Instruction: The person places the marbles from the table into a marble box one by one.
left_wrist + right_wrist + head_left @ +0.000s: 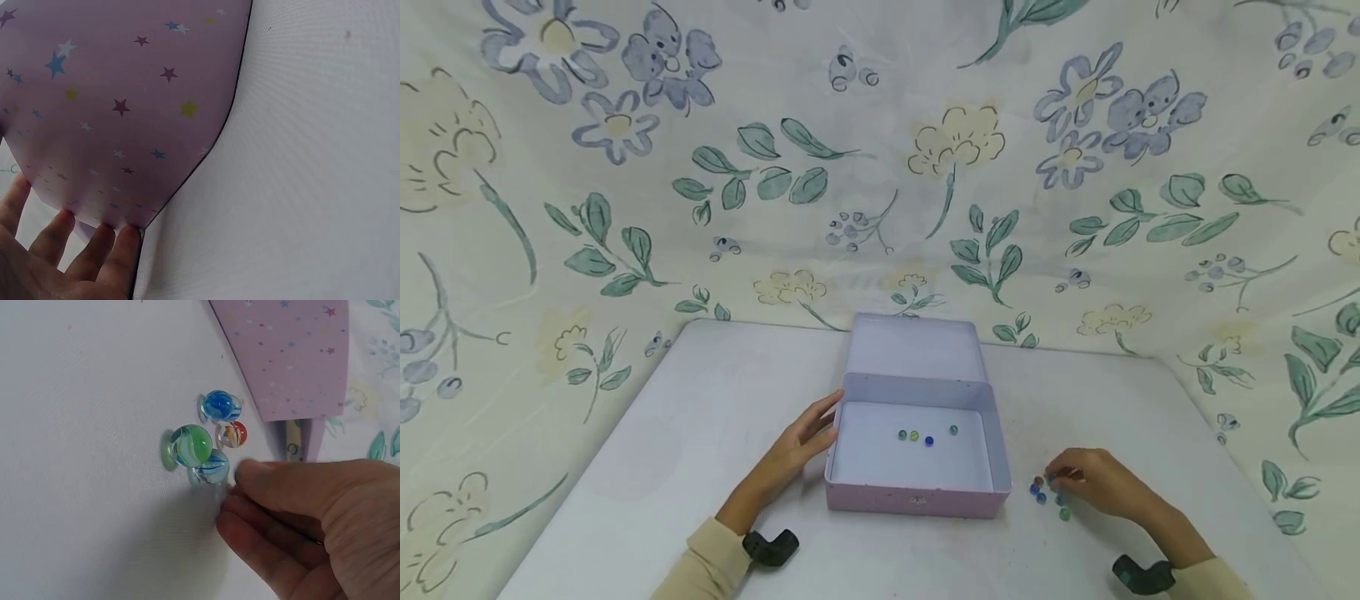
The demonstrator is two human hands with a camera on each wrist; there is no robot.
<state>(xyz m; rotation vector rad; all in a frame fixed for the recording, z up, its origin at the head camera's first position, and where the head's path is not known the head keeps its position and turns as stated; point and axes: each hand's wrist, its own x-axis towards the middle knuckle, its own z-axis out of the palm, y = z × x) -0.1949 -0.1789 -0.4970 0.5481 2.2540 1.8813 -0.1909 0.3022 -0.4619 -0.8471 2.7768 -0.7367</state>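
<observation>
From where I stand, I see a person working at a white worktop [625,483], and the work is with small glass marbles. A shallow pink box [917,501] stands in the middle, with its lid [916,346] opened to the far side. Four marbles lie inside, well apart from the walls: three near one another in the middle, among them a dark blue marble [929,441], and one teal marble [953,430] farther to the right.

The left hand [792,448] rests at the left wall of the box. Its fingers are extended, touch the wall and grip nothing; I think they steady the box.

The right hand [1099,479] is at the right, over a small group of marbles just beside the near right corner of the box. Its fingers are closed in a pinch, as it seems on one marble [1051,479], which they mostly hide. Beside them lie on the worktop a green marble [192,445] at the near side, a pale blue marble [211,467], a red marble [232,434] and two other bluish ones.

In my judgement, the step in hand is picking up one marble from this group. The next move calls for a firm but gentle pinch and a lift straight up, because glass so round could slip or push its neighbours away. If the marble goes to the box, it must pass above the right wall.
</observation>
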